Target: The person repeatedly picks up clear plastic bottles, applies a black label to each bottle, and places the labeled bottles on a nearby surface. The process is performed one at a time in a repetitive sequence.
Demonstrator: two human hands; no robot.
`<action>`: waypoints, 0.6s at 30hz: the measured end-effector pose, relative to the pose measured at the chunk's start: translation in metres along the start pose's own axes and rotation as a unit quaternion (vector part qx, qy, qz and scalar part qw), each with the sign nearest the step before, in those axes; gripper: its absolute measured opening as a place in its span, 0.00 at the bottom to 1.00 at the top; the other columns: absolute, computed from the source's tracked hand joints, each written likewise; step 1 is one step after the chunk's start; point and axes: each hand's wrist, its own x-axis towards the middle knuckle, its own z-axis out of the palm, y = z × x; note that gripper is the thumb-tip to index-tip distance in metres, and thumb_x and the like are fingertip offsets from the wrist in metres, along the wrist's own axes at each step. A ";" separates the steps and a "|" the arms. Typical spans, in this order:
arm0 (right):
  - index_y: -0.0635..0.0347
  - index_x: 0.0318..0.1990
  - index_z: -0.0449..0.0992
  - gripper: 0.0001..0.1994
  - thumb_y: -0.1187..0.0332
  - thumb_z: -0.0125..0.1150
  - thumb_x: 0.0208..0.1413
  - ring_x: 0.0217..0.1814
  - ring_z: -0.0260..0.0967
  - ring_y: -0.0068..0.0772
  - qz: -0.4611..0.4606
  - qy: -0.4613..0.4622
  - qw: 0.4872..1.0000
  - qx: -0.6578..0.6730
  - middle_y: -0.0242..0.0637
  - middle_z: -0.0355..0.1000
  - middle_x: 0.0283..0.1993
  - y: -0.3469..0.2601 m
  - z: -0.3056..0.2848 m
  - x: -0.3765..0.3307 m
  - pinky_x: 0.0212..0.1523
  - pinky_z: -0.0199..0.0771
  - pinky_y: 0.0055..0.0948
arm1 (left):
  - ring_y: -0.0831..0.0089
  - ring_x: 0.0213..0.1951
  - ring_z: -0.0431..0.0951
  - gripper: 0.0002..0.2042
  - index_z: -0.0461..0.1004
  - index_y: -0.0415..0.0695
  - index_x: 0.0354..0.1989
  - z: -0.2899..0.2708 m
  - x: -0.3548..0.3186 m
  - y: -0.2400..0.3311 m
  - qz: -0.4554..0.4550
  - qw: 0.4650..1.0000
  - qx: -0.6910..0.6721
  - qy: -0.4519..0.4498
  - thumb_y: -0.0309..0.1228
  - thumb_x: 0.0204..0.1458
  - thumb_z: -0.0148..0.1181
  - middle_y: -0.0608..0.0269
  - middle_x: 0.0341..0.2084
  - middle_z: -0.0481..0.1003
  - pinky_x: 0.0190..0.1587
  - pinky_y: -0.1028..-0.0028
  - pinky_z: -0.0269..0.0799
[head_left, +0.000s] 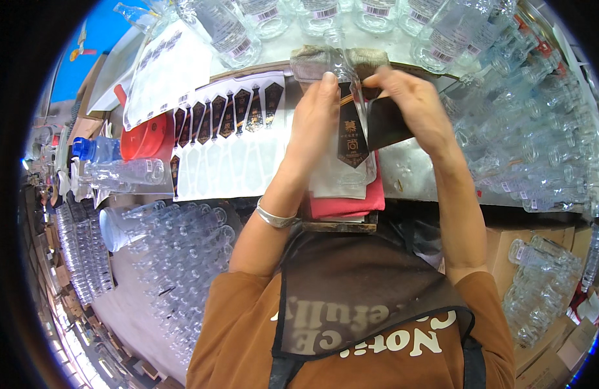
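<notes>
A clear glass bottle (337, 45) lies in front of me, its neck pointing away. A black tie-shaped label (353, 139) with gold print runs along its upper face. My left hand (312, 120) is closed along the bottle's left side, thumb near the shoulder. My right hand (413, 100) is at the bottle's right, fingers pinched near the label's upper end. What they hold is partly hidden. A dark flat piece (390, 123) shows just below these fingers. Under the bottle are cloth rolls (310, 63) and a red cloth (345, 206).
A label sheet (225, 165) with several tie-shaped labels lies at left, beside a red bowl (143, 137) and a blue-capped bottle (97, 149). Upright glass bottles (267, 19) line the back. Many more bottles (526, 123) crowd the right and lower left (176, 259). Cardboard boxes (500, 249) stand lower right.
</notes>
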 end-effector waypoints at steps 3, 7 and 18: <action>0.64 0.49 0.79 0.14 0.63 0.60 0.64 0.38 0.73 0.18 -0.039 0.064 0.991 0.108 0.26 0.75 0.37 -0.018 -0.006 -0.005 0.45 0.73 0.19 | 0.85 0.28 0.67 0.23 0.75 0.38 0.42 0.007 -0.010 0.016 0.013 0.993 0.110 0.028 0.50 0.66 0.51 0.66 0.33 0.77 0.32 0.83 0.63; 0.64 0.51 0.78 0.13 0.70 0.61 0.61 0.44 0.73 0.21 -0.118 0.089 0.989 -0.022 0.32 0.77 0.43 -0.023 -0.007 0.015 0.48 0.74 0.22 | 0.83 0.31 0.72 0.21 0.75 0.37 0.43 0.014 -0.011 0.021 0.039 0.988 0.141 0.045 0.47 0.63 0.55 0.61 0.34 0.79 0.33 0.82 0.66; 0.61 0.50 0.79 0.13 0.69 0.62 0.59 0.42 0.75 0.23 -0.203 0.062 0.961 -0.178 0.35 0.79 0.41 -0.029 0.006 0.030 0.46 0.76 0.26 | 0.80 0.33 0.75 0.20 0.75 0.34 0.39 0.015 -0.010 0.018 0.052 0.986 0.153 0.051 0.44 0.63 0.57 0.60 0.32 0.79 0.37 0.79 0.71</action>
